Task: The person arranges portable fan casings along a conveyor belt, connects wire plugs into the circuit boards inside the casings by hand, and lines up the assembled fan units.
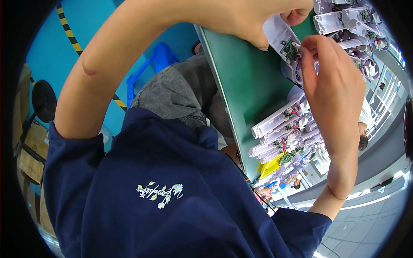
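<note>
My left hand (pixel 249 19) is at the top of the view, its fingers closed round the edge of a pale lilac plastic housing (pixel 275 29). The housing lies open over the green table (pixel 245 69), with a round end toward me. Inside it sits a small green circuit board (pixel 291 50), with reddish wires near it. My right hand (pixel 333 71) is at the housing's right side, thumb and forefinger pinched together beside the board. Whatever is between those fingertips is too small or hidden to make out.
Several similar housings with boards and red wires stand in a row (pixel 275 124) on the table nearby, beside a yellow tray (pixel 271 166). More housings (pixel 329 22) lie at upper right. A blue stool (pixel 159 58) and cardboard boxes (pixel 32 161) are at left. Other people sit farther off.
</note>
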Motion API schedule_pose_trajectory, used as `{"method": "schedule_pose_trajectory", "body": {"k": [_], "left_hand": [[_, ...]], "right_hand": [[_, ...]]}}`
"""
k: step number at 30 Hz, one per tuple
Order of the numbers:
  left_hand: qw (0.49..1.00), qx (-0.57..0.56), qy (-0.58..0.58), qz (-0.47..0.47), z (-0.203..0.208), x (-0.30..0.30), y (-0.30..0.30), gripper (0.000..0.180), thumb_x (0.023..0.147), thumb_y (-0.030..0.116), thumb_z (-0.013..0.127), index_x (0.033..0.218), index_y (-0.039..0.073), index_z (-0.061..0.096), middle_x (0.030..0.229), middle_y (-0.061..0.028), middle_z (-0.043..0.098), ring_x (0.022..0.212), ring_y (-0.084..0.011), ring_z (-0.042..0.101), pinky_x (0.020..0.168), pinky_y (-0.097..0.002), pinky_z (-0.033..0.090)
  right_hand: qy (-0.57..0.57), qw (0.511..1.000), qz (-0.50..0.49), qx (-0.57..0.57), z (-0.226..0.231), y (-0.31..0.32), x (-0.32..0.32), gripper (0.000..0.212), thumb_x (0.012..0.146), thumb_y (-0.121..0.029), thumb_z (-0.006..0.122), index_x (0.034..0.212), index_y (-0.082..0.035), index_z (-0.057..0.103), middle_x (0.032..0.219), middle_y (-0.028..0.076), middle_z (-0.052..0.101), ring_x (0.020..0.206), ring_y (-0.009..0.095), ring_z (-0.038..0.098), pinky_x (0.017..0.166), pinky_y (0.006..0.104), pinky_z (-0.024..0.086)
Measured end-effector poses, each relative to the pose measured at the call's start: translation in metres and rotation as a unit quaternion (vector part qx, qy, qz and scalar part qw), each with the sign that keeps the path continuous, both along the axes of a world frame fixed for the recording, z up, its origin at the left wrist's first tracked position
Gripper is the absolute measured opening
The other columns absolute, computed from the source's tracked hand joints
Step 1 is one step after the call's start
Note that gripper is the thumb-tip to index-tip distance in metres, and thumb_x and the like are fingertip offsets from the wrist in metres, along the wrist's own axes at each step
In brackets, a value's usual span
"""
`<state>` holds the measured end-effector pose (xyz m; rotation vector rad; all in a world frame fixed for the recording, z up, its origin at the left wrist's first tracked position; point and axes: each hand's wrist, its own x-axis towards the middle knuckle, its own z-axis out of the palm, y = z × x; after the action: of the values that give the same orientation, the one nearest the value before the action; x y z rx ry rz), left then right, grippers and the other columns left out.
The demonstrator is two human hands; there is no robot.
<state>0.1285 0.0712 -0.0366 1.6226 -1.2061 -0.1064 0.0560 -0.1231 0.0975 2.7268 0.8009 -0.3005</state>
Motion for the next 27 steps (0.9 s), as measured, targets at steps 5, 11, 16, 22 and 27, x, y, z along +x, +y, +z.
{"method": "schedule_pose_trajectory", "body": {"k": [5, 11, 16, 22, 27], "left_hand": [[1.0, -0.025, -0.014, 0.006, -0.002, -0.001, 0.002, 0.041, 0.076, 0.013, 0.08, 0.108, 0.003, 0.056, 0.098, -0.0144, 0.069, 0.101, -0.032, 0.067, 0.104, -0.0406, 0.036], [0.999, -0.051, -0.016, 0.01, -0.004, -0.001, 0.003, 0.045, 0.075, 0.013, 0.082, 0.109, 0.003, 0.055, 0.101, -0.0149, 0.07, 0.103, -0.0324, 0.068, 0.105, -0.0404, 0.037], [0.952, 0.152, 0.264, -0.026, 0.004, -0.005, -0.009, 0.048, 0.074, 0.013, 0.083, 0.111, 0.002, 0.054, 0.104, -0.0164, 0.071, 0.104, -0.0342, 0.067, 0.105, -0.041, 0.037], [0.997, 0.028, 0.065, -0.001, 0.014, 0.0, 0.003, 0.049, 0.074, 0.013, 0.083, 0.112, 0.001, 0.053, 0.104, -0.018, 0.071, 0.103, -0.0368, 0.066, 0.104, -0.0406, 0.04], [0.999, 0.033, 0.031, 0.021, 0.011, 0.0, 0.0, 0.048, 0.073, 0.012, 0.083, 0.111, 0.001, 0.056, 0.103, -0.018, 0.071, 0.102, -0.0376, 0.066, 0.103, -0.0406, 0.042]], "right_hand": [[-0.001, 0.994, 0.022, -0.105, 0.006, 0.013, -0.001, 0.009, 0.095, -0.007, 0.066, 0.101, -0.006, 0.061, 0.098, 0.009, 0.064, 0.079, 0.035, 0.065, 0.065, 0.0411, 0.05], [0.029, 0.99, 0.071, -0.122, 0.007, 0.023, 0.009, 0.01, 0.095, -0.007, 0.063, 0.099, -0.005, 0.054, 0.089, 0.012, 0.058, 0.078, 0.035, 0.063, 0.063, 0.044, 0.048], [0.041, 0.983, 0.069, -0.164, 0.006, 0.023, 0.01, 0.011, 0.095, -0.005, 0.062, 0.098, -0.004, 0.051, 0.089, 0.014, 0.058, 0.079, 0.038, 0.062, 0.065, 0.0465, 0.047], [0.067, 0.991, 0.061, -0.098, 0.003, 0.02, 0.014, 0.011, 0.094, 0.0, 0.06, 0.098, -0.002, 0.05, 0.086, 0.017, 0.057, 0.078, 0.042, 0.06, 0.066, 0.0486, 0.046], [0.066, 0.998, 0.019, -0.011, 0.003, 0.014, 0.01, 0.009, 0.095, -0.001, 0.063, 0.102, -0.001, 0.057, 0.088, 0.019, 0.063, 0.079, 0.042, 0.061, 0.068, 0.0456, 0.049]]}}
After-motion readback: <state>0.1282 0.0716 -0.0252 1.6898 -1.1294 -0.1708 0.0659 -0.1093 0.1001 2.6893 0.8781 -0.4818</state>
